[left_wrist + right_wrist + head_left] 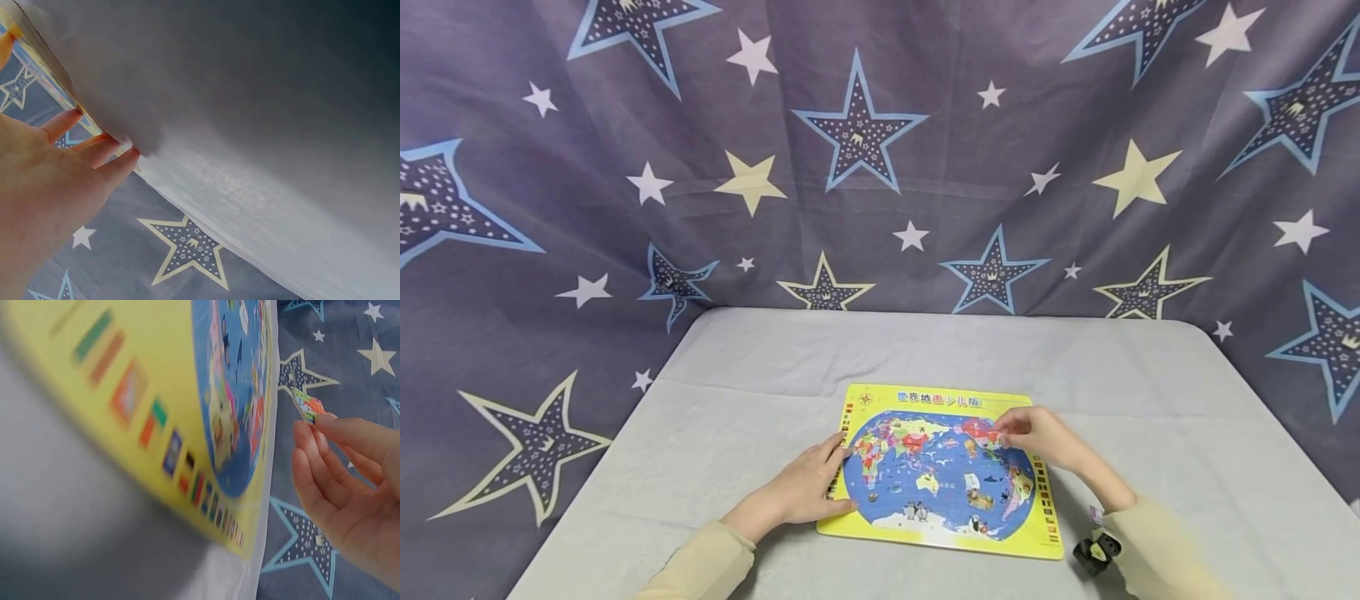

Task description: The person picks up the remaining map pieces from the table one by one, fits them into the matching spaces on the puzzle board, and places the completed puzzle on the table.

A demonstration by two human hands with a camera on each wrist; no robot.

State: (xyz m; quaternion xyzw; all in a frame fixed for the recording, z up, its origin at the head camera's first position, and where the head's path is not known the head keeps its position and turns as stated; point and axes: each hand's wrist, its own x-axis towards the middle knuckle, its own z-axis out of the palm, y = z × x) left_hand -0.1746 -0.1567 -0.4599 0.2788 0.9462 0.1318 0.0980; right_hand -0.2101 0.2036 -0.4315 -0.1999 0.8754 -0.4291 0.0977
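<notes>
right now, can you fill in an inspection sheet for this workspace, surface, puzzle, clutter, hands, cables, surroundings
Surface: pale grey cloth, slightly creased.
Puzzle: world map board with a yellow border, lying flat; one small colourful piece held off the board.
Clutter: small dark gadget by the right sleeve; cannot tell whether it is attached.
Left hand: touches the board's left edge.
Right hand: pinches the piece between thumb and finger, over the board's far right part.
Cables: nothing seen.
Surroundings: dark curtain with star prints, behind and at both sides.
</notes>
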